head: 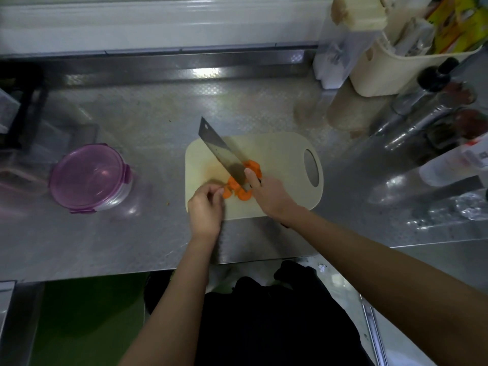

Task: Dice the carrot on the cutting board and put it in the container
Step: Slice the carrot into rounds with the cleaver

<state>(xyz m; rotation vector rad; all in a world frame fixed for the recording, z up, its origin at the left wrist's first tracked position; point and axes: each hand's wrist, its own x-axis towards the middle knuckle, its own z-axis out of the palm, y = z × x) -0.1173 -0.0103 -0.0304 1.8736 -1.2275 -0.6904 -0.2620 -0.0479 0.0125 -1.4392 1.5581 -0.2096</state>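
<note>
Our right hand [266, 196] grips the cleaver [219, 149] by its handle, forefinger laid along the blade, whose edge sits among the carrot pieces [233, 184]. Our left hand [206, 207] curls its fingertips onto the nearest pieces at the left of the heap. The carrot lies on the cutting board [277, 154]. The container [89, 178], purple lid on, stands well apart to the left on the steel counter [132, 114].
</note>
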